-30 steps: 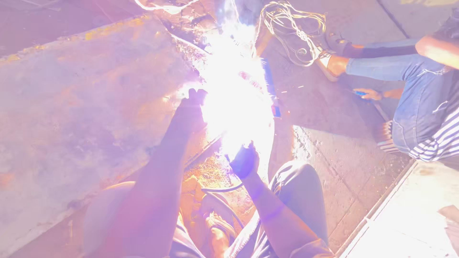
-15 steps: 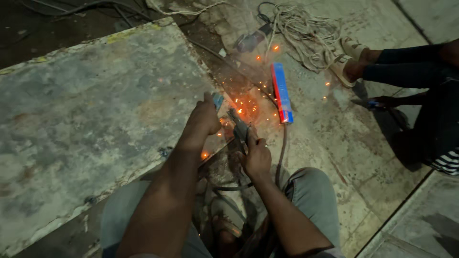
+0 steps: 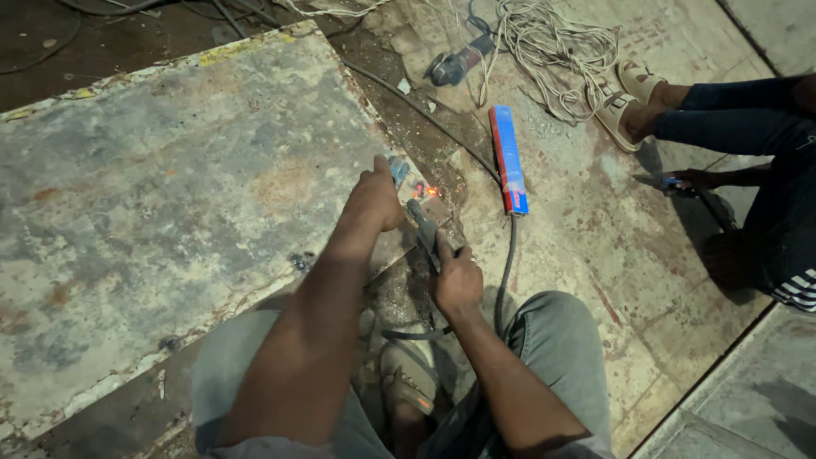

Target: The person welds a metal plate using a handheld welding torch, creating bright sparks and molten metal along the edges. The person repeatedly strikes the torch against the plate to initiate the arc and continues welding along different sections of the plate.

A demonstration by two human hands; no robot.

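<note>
My right hand (image 3: 457, 280) grips the grey welding electrode holder (image 3: 424, 226), whose tip points at a small glowing orange spot (image 3: 431, 191) at the corner of the big rusty metal sheet (image 3: 170, 204). My left hand (image 3: 374, 200) rests on that corner of the sheet, fingers curled around a small blue piece (image 3: 399, 169) right next to the glow. A black cable (image 3: 507, 263) runs from the holder past my right knee.
A long blue and red box (image 3: 508, 159) lies on the stone floor beyond the glow. An angle grinder (image 3: 455, 62) and a tangle of pale cord (image 3: 552, 42) lie farther off. Another person (image 3: 748, 161) squats at the right, in sandals, holding a small tool.
The blinding arc flare of a second ago has died out, then the scattered sparks too; only a small orange glow remains. Both hands have stayed at the sheet's corner.
</note>
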